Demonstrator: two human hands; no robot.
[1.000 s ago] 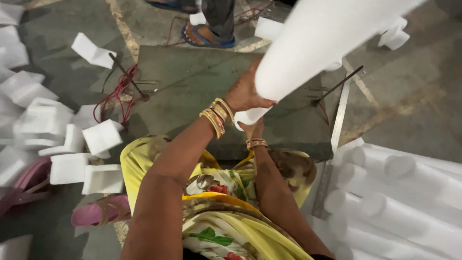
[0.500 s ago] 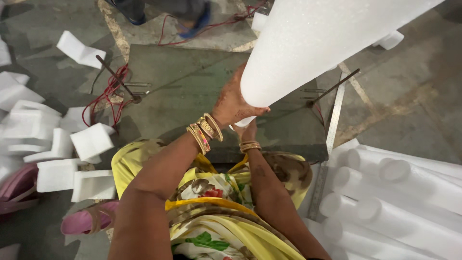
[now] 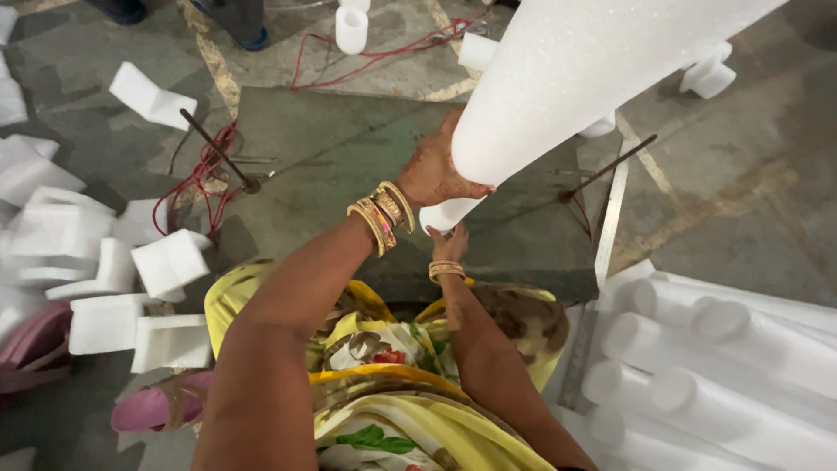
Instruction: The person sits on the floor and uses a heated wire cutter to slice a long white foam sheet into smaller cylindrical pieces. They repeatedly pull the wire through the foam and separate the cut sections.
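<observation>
1. The left hand [image 3: 433,173] wraps its fingers around the near end of a thick white foam cylinder [image 3: 575,70] that slants up and away to its right.
2. The right hand [image 3: 450,242], just below the left, presses up against a smaller white foam piece [image 3: 443,213] under the cylinder's end; its grip cannot be told.
3. Left of the hands lie angular foam offcuts [image 3: 166,262] and a red cable [image 3: 209,166].
4. Right of them, stacked foam cylinders [image 3: 715,349] lie beside a metal rod [image 3: 608,166].
</observation>
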